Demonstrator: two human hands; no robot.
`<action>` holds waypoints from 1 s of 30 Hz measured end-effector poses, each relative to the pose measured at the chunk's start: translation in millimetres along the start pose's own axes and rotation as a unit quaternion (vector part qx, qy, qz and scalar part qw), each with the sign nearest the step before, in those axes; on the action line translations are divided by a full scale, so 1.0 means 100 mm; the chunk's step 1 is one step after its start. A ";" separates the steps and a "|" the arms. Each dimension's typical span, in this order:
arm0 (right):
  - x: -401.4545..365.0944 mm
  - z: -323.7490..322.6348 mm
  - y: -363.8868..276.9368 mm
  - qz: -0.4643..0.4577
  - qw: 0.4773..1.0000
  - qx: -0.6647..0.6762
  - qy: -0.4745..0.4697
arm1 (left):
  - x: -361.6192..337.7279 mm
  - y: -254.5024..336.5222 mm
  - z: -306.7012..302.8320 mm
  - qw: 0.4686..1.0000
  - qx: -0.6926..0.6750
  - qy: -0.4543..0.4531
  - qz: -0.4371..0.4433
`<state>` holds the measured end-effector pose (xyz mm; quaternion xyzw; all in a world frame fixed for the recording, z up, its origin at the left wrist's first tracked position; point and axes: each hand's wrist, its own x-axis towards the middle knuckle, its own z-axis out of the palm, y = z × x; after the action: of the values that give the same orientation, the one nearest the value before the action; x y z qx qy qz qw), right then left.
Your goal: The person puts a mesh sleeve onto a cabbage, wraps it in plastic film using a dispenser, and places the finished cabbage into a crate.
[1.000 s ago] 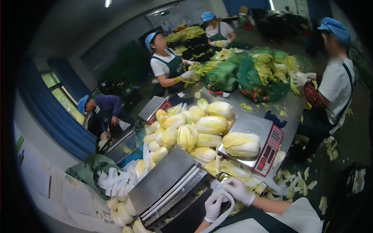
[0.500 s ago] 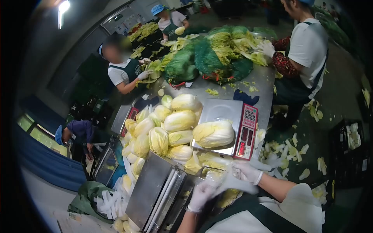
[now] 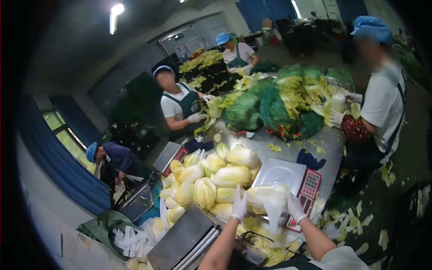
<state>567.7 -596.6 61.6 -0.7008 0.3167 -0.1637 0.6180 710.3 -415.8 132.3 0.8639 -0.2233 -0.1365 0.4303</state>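
Observation:
A pale napa cabbage [image 3: 266, 197] lies crosswise at the front of the digital scale [image 3: 280, 173], between my two hands. My white-gloved left hand [image 3: 239, 206] is against its left end with the fingers pointing up. At the right end my gloved right hand [image 3: 295, 209] closes round the cabbage, close to the scale's keypad. A limp white sleeve-like piece [image 3: 273, 217] hangs down the front of the cabbage; what holds it up is hidden. Several trimmed cabbages [image 3: 204, 191] are heaped to the left of the scale.
A metal box-like machine [image 3: 182, 238] with rollers stands front left. Green net bags [image 3: 274, 110] of cabbages lie farther up the metal table [image 3: 252, 143]. Three co-workers stand round it; another bends over at the left. Loose leaves [image 3: 355, 225] litter the floor at right.
The view has tilted up. My hands, earlier close together on the white piece below the scale, have moved apart and up to the two ends of the cabbage. The white piece now hangs before it.

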 end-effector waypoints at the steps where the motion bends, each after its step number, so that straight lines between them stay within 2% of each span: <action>1: -0.06 -0.02 -0.10 0.000 1.000 0.003 -0.001 | -0.07 -0.07 -0.02 1.000 -0.024 0.004 0.009; 2: -0.12 -0.05 -0.23 -0.002 1.000 0.006 -0.002 | -0.16 -0.15 -0.01 0.995 -0.092 0.006 -0.036; 3: -0.09 0.03 -0.15 -0.068 0.995 0.043 0.052 | -0.25 -0.19 -0.02 0.982 -0.167 -0.002 -0.083; 4: -0.12 0.04 -0.27 -0.095 0.990 0.084 0.065 | -0.34 -0.20 -0.04 0.962 -0.241 -0.003 -0.130; 6: -0.13 0.02 -0.55 -0.049 0.973 0.223 -0.024 | -0.72 0.00 -0.14 0.889 -0.397 -0.025 -0.226; 9: -0.32 -0.09 -1.35 -0.130 0.956 0.105 -0.242 | -1.03 -0.02 -0.11 0.751 -0.652 -0.024 -0.107; 10: -0.37 -0.06 -1.56 -0.221 0.907 0.042 -0.357 | -1.16 -0.10 -0.15 0.706 -0.706 -0.030 -0.056; 11: -0.46 -0.01 -1.75 -0.305 0.832 -0.019 -0.463 | -1.25 -0.20 -0.20 0.713 -0.698 -0.062 -0.017; 12: -0.64 0.04 -1.97 -0.065 0.778 0.184 -0.597 | -1.39 -0.22 -0.25 0.717 -0.694 -0.066 0.001; 13: -0.84 0.13 -2.13 0.053 0.740 0.239 -0.627 | -1.54 -0.21 -0.34 0.719 -0.692 -0.061 0.001; 16: -1.08 0.59 -2.04 0.183 0.501 0.416 -0.737 | -1.99 -0.22 -0.56 0.712 -0.702 -0.034 -0.003; 17: -1.17 0.65 -2.02 0.295 0.530 0.363 -0.707 | -2.13 -0.22 -0.63 0.707 -0.707 -0.022 -0.003; 20: -1.53 0.86 -1.87 0.509 0.339 0.236 -0.755 | -2.56 -0.28 -0.79 0.694 -0.720 0.021 -0.001; 21: -1.66 0.92 -1.86 0.455 0.362 0.186 -0.792 | -2.71 -0.31 -0.81 0.688 -0.725 0.035 -0.001; 24: -1.96 1.14 -1.95 0.354 0.368 0.128 -0.850 | -3.07 -0.36 -0.73 0.663 -0.744 0.083 0.000; 25: -2.07 1.22 -2.14 0.303 0.451 0.080 -0.835 | -3.16 -0.39 -0.73 0.653 -0.750 0.103 0.005; 27: -2.04 1.57 -2.08 0.364 0.419 0.177 -0.813 | -3.29 -0.44 -0.62 0.642 -0.750 0.158 0.019; 29: -2.11 1.71 -2.08 0.336 0.506 0.219 -0.764 | -3.36 -0.53 -0.58 0.629 -0.743 0.225 0.037; 30: -2.21 1.67 -2.13 0.284 0.606 0.216 -0.711 | -3.39 -0.58 -0.60 0.621 -0.740 0.253 0.045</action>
<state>558.0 -318.9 273.0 -0.3175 -0.0838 0.5062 0.7974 459.4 -173.3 136.2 0.2427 0.0320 -0.0123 0.9695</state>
